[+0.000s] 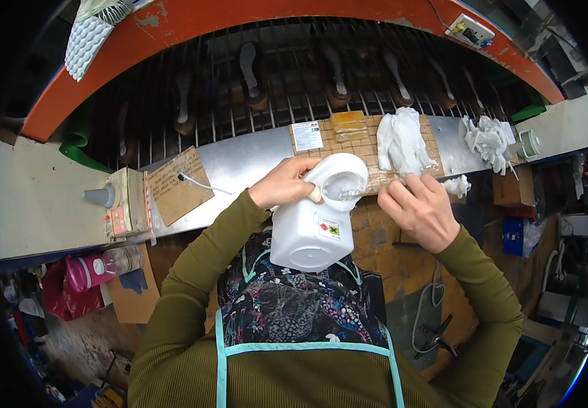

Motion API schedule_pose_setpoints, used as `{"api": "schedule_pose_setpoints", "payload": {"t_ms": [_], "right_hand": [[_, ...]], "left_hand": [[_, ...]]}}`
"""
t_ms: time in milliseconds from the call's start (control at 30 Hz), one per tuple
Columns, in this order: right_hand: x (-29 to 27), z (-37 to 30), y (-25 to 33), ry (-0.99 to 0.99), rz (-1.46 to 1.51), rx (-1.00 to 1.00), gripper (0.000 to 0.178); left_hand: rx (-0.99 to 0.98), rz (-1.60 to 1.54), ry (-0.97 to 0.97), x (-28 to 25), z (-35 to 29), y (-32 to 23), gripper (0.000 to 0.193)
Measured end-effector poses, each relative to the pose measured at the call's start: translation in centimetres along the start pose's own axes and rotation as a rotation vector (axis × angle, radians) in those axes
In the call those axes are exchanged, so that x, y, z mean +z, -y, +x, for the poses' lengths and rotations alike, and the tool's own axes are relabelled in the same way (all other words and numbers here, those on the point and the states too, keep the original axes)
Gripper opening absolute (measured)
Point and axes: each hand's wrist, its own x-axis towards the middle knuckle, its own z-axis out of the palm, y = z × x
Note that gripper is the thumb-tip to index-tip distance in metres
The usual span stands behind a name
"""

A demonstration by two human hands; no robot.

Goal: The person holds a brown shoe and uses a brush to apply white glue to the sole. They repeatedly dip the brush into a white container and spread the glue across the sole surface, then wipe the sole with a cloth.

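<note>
In front of my chest a white plastic jug with a small hazard label is tilted, its flat base toward me. My left hand is closed on its upper left side, the thumb by a pale yellowish knob. At the top of the jug is a round, wide white mouth with something clear and glossy inside. My right hand is just right of the mouth, fingers pinched. A thin, pale piece reaches from these fingers toward the mouth; its kind is unclear.
Beyond the jug, a ledge holds a cardboard sheet, a yellow block, white gloves and crumpled white material. A barred rack behind carries several shoe soles. A control box stands at left, beside brown cardboard.
</note>
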Motion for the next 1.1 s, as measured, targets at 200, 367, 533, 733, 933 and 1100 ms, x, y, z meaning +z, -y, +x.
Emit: {"api": "schedule_pose_setpoints", "payload": {"t_ms": [200, 367, 533, 733, 933, 1100], "right_hand": [[-0.3, 0.6, -1.4, 0.264, 0.249, -0.064, 0.006], [1.8, 0.1, -1.8, 0.595, 0.611, 0.048, 0.016], [3.1, -2.4, 0.7, 0.639, 0.868, 0.325, 0.017], [4.2, -4.8, 5.4, 0.031, 0.420, 0.205, 0.012], [4.7, -6.9, 5.7, 0.370, 0.774, 0.356, 0.016], [7.9, -10.3, 7.9, 0.745, 1.829, 0.881, 0.028]], "left_hand": [[-0.020, 0.142, 0.140, -0.6, 0.7, -0.8, 0.055], [-0.128, 0.172, 0.227, 0.8, 1.7, 0.0, 0.051], [-0.181, 0.060, 0.279, 1.5, 2.2, 1.7, 0.060], [-0.215, -0.112, 0.325, 1.4, 2.1, 2.7, 0.065], [-0.226, -0.012, 0.433, 3.2, 2.8, 3.0, 0.066], [-0.341, 0.008, 0.559, 4.1, 3.9, 3.4, 0.068]]}}
